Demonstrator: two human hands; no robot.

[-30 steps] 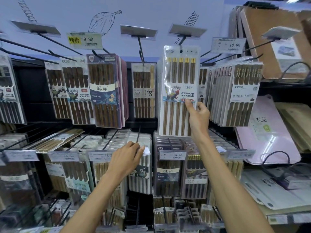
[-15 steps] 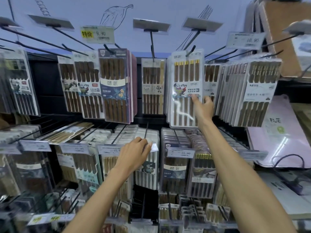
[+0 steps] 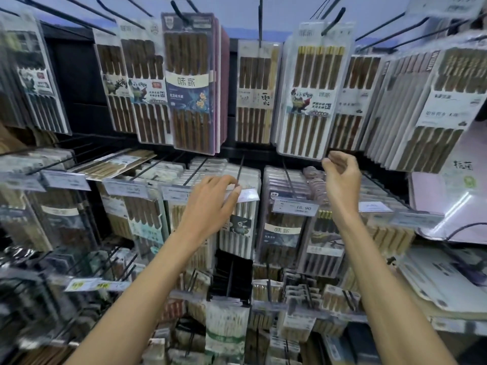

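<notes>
Head view: two bare forearms rise from the bottom edge toward a store rack of packaged chopsticks. The left hand (image 3: pixel 210 204) is at the front end of a lower-row peg (image 3: pixel 239 167), fingers bent over the top edge of the pale chopstick pack (image 3: pixel 238 227) that hangs there. Its thumb lies on the clear price label (image 3: pixel 249 194) in front. Whether it truly pinches the pack or only rests on it cannot be told.

The right hand (image 3: pixel 342 177) is higher and further in, holding nothing. Its fingers are loosely curled, with thumb and forefinger drawn near each other. It sits just under the bottom right corner of the rooster chopstick pack (image 3: pixel 313 96); whether the fingertips touch that edge is unclear.

That pack hangs at the front of an upper-row hook (image 3: pixel 333 21), slightly tilted, with more packs behind it. A 16.90 tag (image 3: pixel 295 208) sits on the lower row between the two arms.

Further left on the upper row hangs a blue-banded pack (image 3: pixel 191 85). A pink board (image 3: pixel 448 196) leans at the rack's right edge.
</notes>
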